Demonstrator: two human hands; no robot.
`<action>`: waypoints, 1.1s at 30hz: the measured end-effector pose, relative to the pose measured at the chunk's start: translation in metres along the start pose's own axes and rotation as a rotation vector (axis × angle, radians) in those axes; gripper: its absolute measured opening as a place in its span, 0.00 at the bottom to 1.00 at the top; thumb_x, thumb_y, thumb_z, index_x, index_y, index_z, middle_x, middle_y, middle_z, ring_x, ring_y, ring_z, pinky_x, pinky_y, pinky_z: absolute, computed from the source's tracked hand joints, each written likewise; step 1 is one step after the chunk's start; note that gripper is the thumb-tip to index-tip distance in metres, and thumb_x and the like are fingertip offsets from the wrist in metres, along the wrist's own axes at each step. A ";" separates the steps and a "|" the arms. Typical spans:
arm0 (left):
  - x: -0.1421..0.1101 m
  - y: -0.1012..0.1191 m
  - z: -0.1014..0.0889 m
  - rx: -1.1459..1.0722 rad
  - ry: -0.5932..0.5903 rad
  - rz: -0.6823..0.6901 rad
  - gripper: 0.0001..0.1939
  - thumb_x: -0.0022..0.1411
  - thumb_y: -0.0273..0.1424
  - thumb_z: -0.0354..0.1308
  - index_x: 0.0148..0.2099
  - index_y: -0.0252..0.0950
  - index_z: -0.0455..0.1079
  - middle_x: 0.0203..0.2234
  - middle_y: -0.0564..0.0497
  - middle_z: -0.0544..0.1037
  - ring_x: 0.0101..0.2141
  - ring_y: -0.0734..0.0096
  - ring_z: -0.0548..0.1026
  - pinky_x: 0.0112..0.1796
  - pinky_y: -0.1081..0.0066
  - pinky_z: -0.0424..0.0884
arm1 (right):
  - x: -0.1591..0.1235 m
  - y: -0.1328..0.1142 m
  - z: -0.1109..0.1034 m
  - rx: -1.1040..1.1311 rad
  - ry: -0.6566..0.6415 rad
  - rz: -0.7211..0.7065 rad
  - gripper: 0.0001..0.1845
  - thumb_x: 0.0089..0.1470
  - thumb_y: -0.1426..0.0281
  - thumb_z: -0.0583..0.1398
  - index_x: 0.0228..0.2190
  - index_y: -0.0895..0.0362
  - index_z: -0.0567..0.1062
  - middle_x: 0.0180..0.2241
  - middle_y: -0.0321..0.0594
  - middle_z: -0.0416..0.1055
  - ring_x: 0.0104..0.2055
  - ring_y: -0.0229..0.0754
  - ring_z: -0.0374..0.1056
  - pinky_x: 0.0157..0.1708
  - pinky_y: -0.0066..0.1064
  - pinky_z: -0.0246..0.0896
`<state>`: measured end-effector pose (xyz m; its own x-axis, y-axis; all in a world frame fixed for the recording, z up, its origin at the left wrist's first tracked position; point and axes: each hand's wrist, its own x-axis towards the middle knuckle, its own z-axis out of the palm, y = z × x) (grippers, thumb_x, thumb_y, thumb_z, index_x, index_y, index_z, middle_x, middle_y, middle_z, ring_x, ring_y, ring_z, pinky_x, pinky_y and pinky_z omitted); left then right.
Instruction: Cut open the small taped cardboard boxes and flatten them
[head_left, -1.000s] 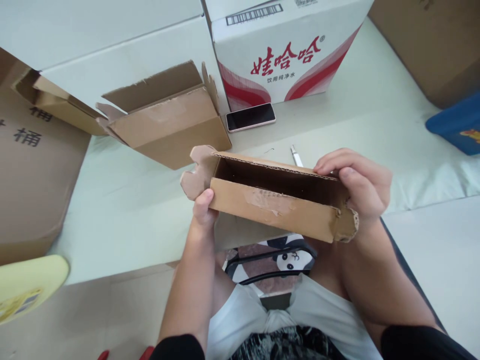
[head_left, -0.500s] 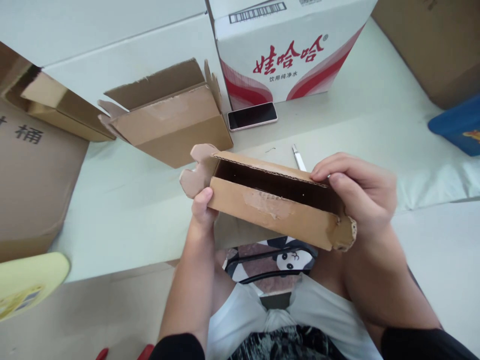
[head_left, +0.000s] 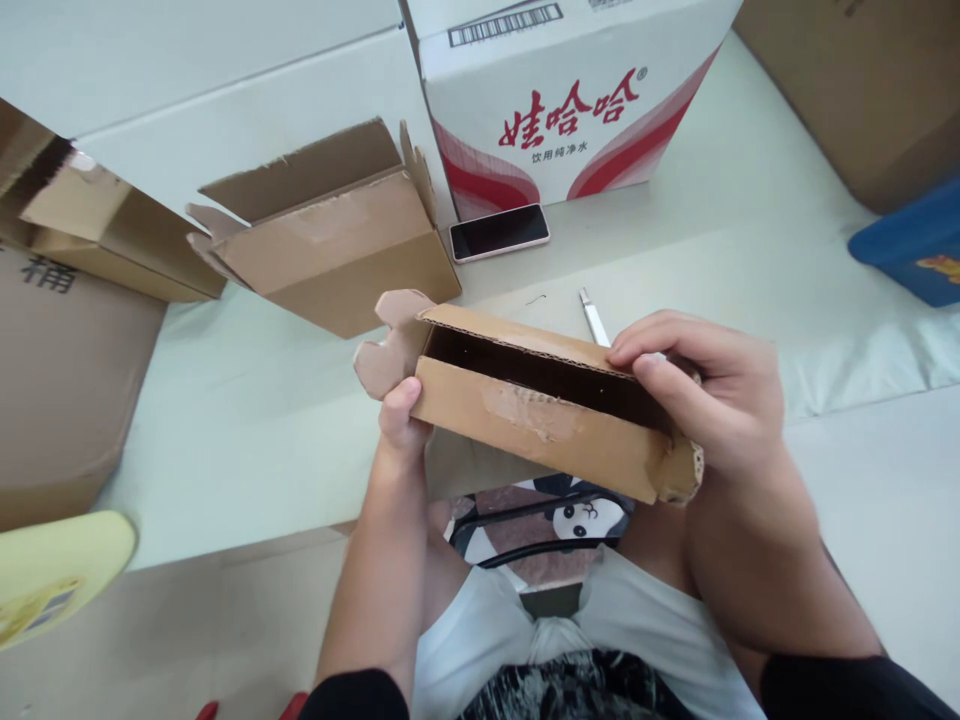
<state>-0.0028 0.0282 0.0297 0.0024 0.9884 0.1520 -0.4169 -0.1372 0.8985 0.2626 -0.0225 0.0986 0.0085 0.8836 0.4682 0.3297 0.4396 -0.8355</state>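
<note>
A brown cardboard box (head_left: 540, 420) is held up over the table edge, its long narrow opening facing me and dark inside. My left hand (head_left: 405, 415) grips its left end, thumb on the front wall and the other fingers hidden beneath. Beside that thumb a notched side flap (head_left: 390, 345) sticks out to the left. At the right end my right hand (head_left: 705, 385) pinches the upper edge between thumb and fingers. Another side flap (head_left: 684, 472) juts out below that hand. Torn tape residue marks the front wall.
On the pale table (head_left: 255, 400) stand a second open cardboard box (head_left: 352, 250), a phone (head_left: 500, 233), a white pen-like tool (head_left: 595, 318) and a white water carton (head_left: 555, 110). A blue container (head_left: 911, 240) is at right, a yellow seat (head_left: 64, 570) at lower left, more cartons (head_left: 67, 390) at left.
My right thumb and fingers have shifted slightly left along the upper edge, and the box opening looks a little narrower. My left hand keeps its hold. The whole view has shifted slightly.
</note>
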 end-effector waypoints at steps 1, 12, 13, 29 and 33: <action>0.000 0.000 0.000 0.001 -0.005 0.007 0.31 0.47 0.52 0.74 0.50 0.41 0.81 0.41 0.46 0.83 0.44 0.50 0.83 0.48 0.58 0.81 | 0.000 0.000 0.000 0.003 -0.001 0.004 0.11 0.59 0.74 0.61 0.28 0.49 0.81 0.28 0.35 0.80 0.29 0.41 0.73 0.29 0.35 0.66; -0.001 -0.002 -0.004 0.026 0.048 -0.030 0.36 0.45 0.55 0.75 0.52 0.40 0.78 0.43 0.44 0.84 0.50 0.42 0.83 0.50 0.53 0.81 | -0.001 0.004 0.001 0.023 0.004 0.064 0.11 0.60 0.69 0.61 0.27 0.50 0.82 0.28 0.37 0.80 0.30 0.43 0.73 0.30 0.37 0.68; -0.002 -0.003 -0.005 0.025 0.051 -0.033 0.35 0.45 0.54 0.74 0.51 0.41 0.78 0.43 0.44 0.84 0.50 0.42 0.83 0.50 0.53 0.81 | -0.001 0.004 0.001 0.024 0.005 0.066 0.11 0.59 0.69 0.61 0.27 0.50 0.82 0.28 0.37 0.80 0.30 0.43 0.73 0.30 0.37 0.68; -0.001 -0.001 -0.003 0.031 0.027 -0.008 0.34 0.47 0.53 0.74 0.52 0.40 0.79 0.42 0.44 0.84 0.48 0.45 0.83 0.51 0.54 0.80 | -0.002 0.006 0.001 0.034 0.009 0.039 0.11 0.59 0.71 0.61 0.28 0.51 0.82 0.27 0.36 0.79 0.30 0.42 0.73 0.29 0.35 0.66; -0.002 -0.004 -0.005 0.023 0.045 -0.010 0.32 0.47 0.54 0.73 0.49 0.40 0.80 0.41 0.45 0.85 0.46 0.47 0.83 0.49 0.56 0.81 | -0.002 0.004 0.001 0.040 0.000 0.048 0.11 0.60 0.71 0.60 0.28 0.51 0.81 0.27 0.36 0.79 0.29 0.42 0.73 0.29 0.35 0.66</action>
<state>-0.0060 0.0272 0.0241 -0.0348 0.9916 0.1248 -0.3960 -0.1283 0.9093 0.2626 -0.0224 0.0939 0.0233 0.9036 0.4278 0.2913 0.4032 -0.8675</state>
